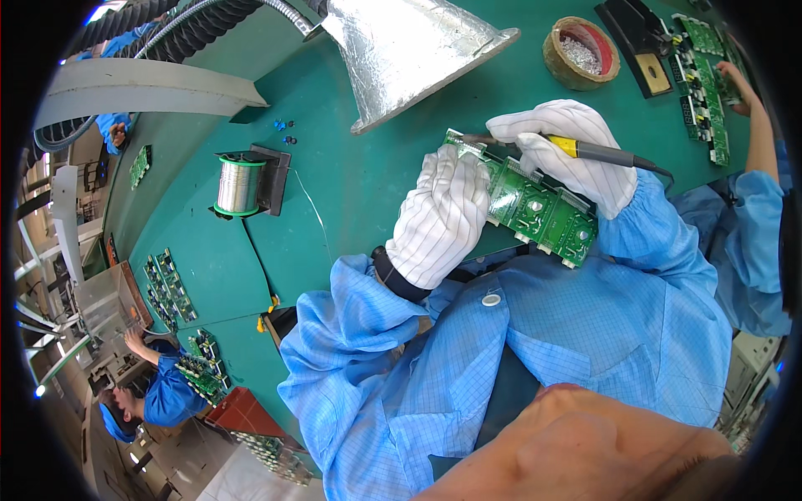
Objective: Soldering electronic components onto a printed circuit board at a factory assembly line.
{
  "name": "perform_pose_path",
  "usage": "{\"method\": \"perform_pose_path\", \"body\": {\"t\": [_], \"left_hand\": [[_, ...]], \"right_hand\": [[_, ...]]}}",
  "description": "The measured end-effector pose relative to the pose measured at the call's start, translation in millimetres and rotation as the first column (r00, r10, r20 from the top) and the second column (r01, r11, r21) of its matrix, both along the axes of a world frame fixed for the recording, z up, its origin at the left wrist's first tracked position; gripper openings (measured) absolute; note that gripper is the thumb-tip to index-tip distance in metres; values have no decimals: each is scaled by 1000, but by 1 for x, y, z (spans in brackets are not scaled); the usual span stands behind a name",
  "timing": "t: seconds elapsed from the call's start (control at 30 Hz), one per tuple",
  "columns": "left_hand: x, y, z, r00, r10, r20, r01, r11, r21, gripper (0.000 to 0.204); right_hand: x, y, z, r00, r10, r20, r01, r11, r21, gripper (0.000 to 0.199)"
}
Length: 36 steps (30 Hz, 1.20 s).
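Here, my white-gloved right hand (582,178) clasps a yellow-and-black soldering iron (597,153), tip toward the slanted green circuit board (535,204)'s upper-left end; white-gloved left hand (443,213) curls there, hold unclear.

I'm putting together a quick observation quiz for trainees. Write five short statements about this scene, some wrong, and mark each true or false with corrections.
1. The right hand holds a yellow and dark-grey pen-shaped tool. True.
2. The left hand is bare. False: the left hand wears a white striped glove.
3. The left hand's fingers lie over one end of a green rectangular circuit board. True.
4. The green-rimmed spool of silver wire stands to the right of both hands. False: the spool is to their left.
5. The round tan tub with a red lining sits left of the silver foil-covered cone. False: it sits right of the cone.
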State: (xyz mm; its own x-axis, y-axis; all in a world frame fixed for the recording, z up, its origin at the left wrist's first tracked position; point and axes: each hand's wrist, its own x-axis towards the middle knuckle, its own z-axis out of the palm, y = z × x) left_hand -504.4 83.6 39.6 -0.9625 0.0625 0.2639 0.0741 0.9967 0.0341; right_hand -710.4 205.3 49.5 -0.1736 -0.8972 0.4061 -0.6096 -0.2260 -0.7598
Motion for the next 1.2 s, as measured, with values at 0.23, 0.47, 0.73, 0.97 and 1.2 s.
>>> {"method": "perform_pose_path", "body": {"t": [0.23, 0.47, 0.73, 0.97, 1.2], "left_hand": [[-2, 2, 5, 999, 27, -18, -27, 999, -26, 40], [-1, 2, 3, 999, 24, -33, -25, 999, -37, 41], [0, 4, 1, 998, 42, -43, -42, 999, -9, 41], [-2, 3, 4, 999, 34, -13, -34, 999, -19, 40], [-2, 2, 5, 1000, 26, 0, -26, 1000, -17, 40]], "right_hand": [[1, -2, 3, 995, -24, 99, 17, 997, 70, 22], [-1, -5, -3, 999, -18, 31, 16, 999, 48, 21], [-5, -10, 3, 988, -9, 157, -16, 988, 156, 23], [-6, -11, 6, 997, 8, 82, -20, 988, 153, 24], [-13, -5, 14, 999, 25, 45, -33, 983, 179, 24]]}}
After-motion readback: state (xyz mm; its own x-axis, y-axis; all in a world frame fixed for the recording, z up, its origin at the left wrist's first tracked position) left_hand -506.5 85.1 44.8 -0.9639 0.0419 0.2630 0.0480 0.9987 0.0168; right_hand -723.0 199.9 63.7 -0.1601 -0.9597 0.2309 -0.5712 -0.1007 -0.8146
